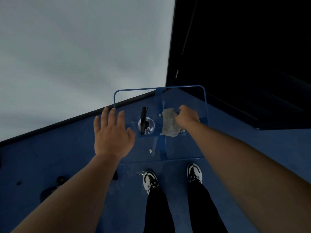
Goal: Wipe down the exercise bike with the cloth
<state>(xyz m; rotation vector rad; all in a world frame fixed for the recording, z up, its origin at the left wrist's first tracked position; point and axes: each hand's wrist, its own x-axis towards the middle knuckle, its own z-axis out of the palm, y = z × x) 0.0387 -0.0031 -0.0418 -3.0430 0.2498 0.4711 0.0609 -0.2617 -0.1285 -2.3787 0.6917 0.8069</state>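
A grey cloth (170, 123) lies flat on a clear see-through panel (183, 148) set in a blue tube frame (205, 105). My right hand (187, 117) grips the cloth's right edge and presses it on the panel. My left hand (111, 133) is open with fingers spread, resting on or just over the panel's left part near the frame's left post. A black bar with a clear round mount (146, 126) sits at the panel's middle, between the two hands. No other part of an exercise bike can be made out.
The floor (50, 165) is dark blue. A white wall (75, 56) rises at the left with a black skirting. A dark area (244, 56) fills the right. My two black-and-white shoes (149, 181) stand below the panel. Small dark objects (50, 190) lie on the floor at lower left.
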